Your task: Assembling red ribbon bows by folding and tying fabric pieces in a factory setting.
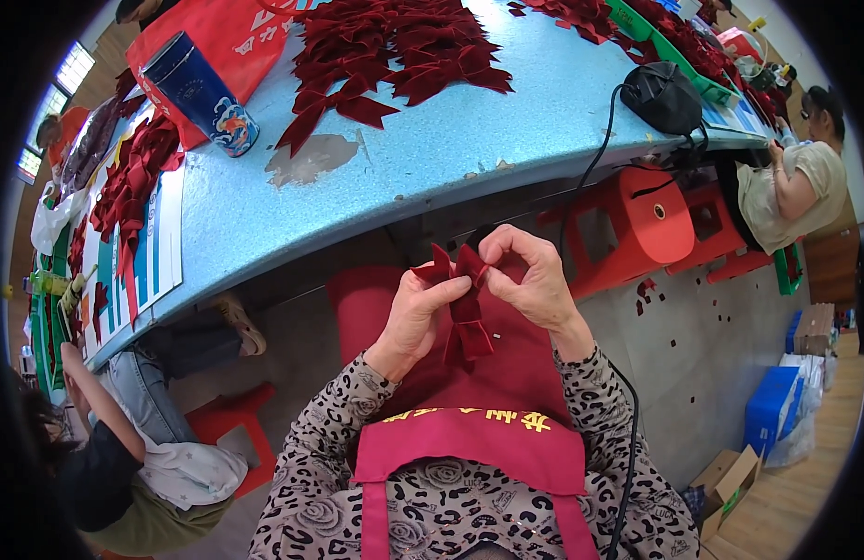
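Note:
A dark red velvet ribbon bow [466, 308] is held up between my two hands, above the lap of my red apron [469, 401]. My left hand [419, 313] pinches its middle between thumb and fingers. With thumb and forefinger curled together, my right hand [533, 275] grips the bow's right loop. The ribbon tails hang down below my left thumb. Ahead on the blue table [357, 196] lies a large pile of similar red bows [395, 51].
A blue tin [201, 93] and a red bag [255, 65] stand at the table's left. A black pouch [663, 96] with a cord lies near the right edge. Red stools [651, 219] are beneath. Co-workers sit left and right. Boxes [773, 406] stand on the right floor.

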`<action>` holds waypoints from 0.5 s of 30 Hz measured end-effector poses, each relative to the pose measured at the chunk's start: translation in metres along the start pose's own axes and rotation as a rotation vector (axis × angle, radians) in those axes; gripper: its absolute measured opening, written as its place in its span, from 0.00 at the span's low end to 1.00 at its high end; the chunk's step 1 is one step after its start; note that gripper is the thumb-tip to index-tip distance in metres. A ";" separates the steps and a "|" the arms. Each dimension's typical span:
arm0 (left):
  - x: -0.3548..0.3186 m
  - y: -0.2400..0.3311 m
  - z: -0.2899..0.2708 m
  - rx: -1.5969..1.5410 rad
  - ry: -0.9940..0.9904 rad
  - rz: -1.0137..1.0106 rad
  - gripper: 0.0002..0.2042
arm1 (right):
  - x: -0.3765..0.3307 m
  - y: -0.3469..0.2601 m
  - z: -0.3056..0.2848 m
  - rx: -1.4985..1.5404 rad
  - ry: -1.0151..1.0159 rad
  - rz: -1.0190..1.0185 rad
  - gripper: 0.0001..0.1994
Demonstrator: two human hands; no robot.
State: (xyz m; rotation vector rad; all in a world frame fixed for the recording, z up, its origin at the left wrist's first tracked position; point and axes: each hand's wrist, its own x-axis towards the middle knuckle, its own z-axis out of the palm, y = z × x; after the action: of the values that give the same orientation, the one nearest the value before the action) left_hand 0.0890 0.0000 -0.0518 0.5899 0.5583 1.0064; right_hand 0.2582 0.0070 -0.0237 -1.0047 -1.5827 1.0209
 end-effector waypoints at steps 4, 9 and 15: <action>0.001 0.000 0.001 -0.044 0.026 -0.016 0.06 | -0.002 0.010 0.004 -0.032 0.076 0.002 0.08; 0.004 0.002 0.001 -0.041 0.073 -0.021 0.06 | 0.000 0.007 0.011 -0.162 0.195 -0.056 0.10; 0.005 0.003 -0.002 0.018 0.092 -0.032 0.05 | 0.006 0.019 0.005 -0.324 0.111 -0.350 0.09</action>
State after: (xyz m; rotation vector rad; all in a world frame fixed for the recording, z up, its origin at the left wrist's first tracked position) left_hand 0.0876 0.0060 -0.0519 0.5514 0.6569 1.0031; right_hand 0.2548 0.0183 -0.0411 -0.9336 -1.7866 0.4722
